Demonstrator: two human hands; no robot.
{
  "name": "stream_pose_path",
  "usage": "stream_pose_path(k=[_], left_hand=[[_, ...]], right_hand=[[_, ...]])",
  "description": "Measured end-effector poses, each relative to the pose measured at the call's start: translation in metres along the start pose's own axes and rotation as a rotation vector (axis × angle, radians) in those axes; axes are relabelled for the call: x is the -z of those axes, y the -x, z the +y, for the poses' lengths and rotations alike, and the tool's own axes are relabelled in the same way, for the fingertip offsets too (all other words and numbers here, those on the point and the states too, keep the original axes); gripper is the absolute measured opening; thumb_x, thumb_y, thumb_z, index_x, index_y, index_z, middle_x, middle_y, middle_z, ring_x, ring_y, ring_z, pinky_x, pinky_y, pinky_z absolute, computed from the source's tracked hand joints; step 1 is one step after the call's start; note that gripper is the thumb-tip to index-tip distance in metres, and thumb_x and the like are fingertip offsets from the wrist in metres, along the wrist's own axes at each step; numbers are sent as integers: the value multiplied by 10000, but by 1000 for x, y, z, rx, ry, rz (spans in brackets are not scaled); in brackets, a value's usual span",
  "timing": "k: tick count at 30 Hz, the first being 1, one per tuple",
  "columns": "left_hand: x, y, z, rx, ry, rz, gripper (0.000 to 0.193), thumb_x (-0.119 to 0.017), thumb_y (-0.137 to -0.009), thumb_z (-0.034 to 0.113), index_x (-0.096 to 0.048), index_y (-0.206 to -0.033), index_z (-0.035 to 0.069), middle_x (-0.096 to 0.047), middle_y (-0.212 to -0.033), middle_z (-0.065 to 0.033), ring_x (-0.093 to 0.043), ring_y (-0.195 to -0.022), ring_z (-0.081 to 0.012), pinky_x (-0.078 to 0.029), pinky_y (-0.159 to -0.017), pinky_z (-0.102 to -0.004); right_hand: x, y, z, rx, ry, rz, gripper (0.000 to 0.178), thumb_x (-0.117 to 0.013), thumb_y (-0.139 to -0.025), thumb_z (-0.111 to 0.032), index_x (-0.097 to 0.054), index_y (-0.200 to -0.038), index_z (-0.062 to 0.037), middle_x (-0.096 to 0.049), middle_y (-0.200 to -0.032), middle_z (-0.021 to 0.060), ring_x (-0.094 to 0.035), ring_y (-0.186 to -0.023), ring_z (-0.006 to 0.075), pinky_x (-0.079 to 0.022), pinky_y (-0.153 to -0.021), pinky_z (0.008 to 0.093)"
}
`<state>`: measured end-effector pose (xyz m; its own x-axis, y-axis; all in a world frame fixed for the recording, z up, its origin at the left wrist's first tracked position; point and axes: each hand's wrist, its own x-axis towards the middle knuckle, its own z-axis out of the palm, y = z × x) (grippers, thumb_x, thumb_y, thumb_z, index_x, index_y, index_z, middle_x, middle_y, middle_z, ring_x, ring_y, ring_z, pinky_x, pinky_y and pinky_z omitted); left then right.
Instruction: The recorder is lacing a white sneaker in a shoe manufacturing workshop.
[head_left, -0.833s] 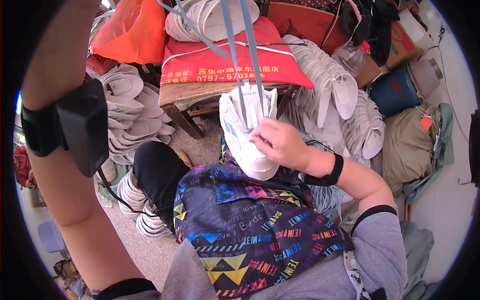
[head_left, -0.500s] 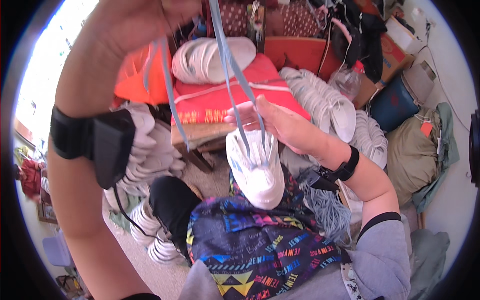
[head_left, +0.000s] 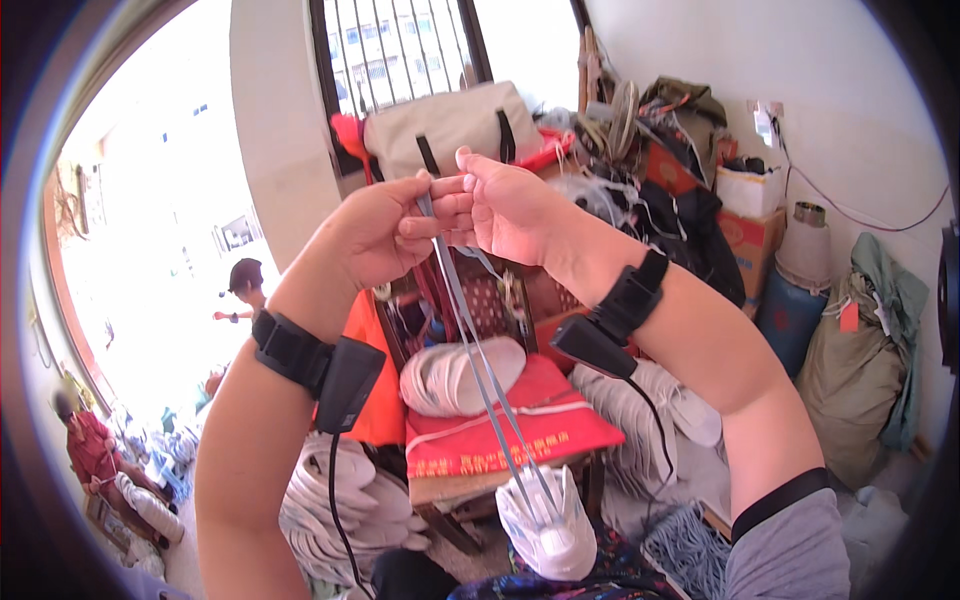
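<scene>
A white sneaker [head_left: 550, 535] sits toe toward me at my lap, partly cut off by the lower edge. Long grey-blue shoelaces [head_left: 462, 310] run taut from its eyelets up to my raised hands. My left hand [head_left: 385, 235] is closed, pinching the laces between thumb and fingers. Palm toward me, my right hand [head_left: 510, 212] meets the left fingertips beside the laces; its thumb points up, apart from the loosely bent fingers. A loose bit of lace hangs behind the hands.
Nested white shoes [head_left: 460, 375] lie on a red covering [head_left: 510, 430] over a low table. More shoe stacks [head_left: 350, 510] stand at left and right. A bundle of grey-blue laces [head_left: 690, 550] lies at lower right. Two other people are far left.
My view has tilted up. My right hand has risen from beside the shoe to meet my left hand, and the laces are now drawn tight and close together.
</scene>
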<state>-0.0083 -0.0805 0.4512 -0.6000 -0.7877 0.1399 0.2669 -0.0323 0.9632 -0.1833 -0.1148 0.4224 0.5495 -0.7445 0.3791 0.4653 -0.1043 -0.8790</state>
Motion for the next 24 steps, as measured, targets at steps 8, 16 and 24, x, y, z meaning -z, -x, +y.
stream_pose_path(k=[8, 16, 24], left_hand=[[-22, -17, 56, -356, -143, 121, 203, -389, -1051, 203, -543, -1012, 77, -588, -837, 25, -436, -558, -22, -346, -515, -187], [-39, -7, 86, -568, -305, 158, 227, -377, -1051, 216, -545, -1006, 69, -590, -846, 20, -459, -588, -36, -381, -546, -187], [-61, 2, 111, -662, -362, 173, 168, -395, -1046, 202, -506, -1036, 76, -604, -848, -22, -521, -634, -78, -442, -561, -213]], right_hand=[[-27, -42, -65, 260, 147, -45, 305, -456, -1027, -304, -610, -886, -81, -580, -721, -12, -549, -671, 124, -482, -750, 314], [-65, -51, -103, 451, 209, -22, 164, -565, -954, -196, -622, -859, -74, -578, -707, -13, -520, -617, 107, -468, -684, 289], [-92, -47, -136, 566, 375, -50, 91, -538, -966, -93, -590, -920, -34, -644, -865, 66, -598, -675, 122, -500, -635, 233]])
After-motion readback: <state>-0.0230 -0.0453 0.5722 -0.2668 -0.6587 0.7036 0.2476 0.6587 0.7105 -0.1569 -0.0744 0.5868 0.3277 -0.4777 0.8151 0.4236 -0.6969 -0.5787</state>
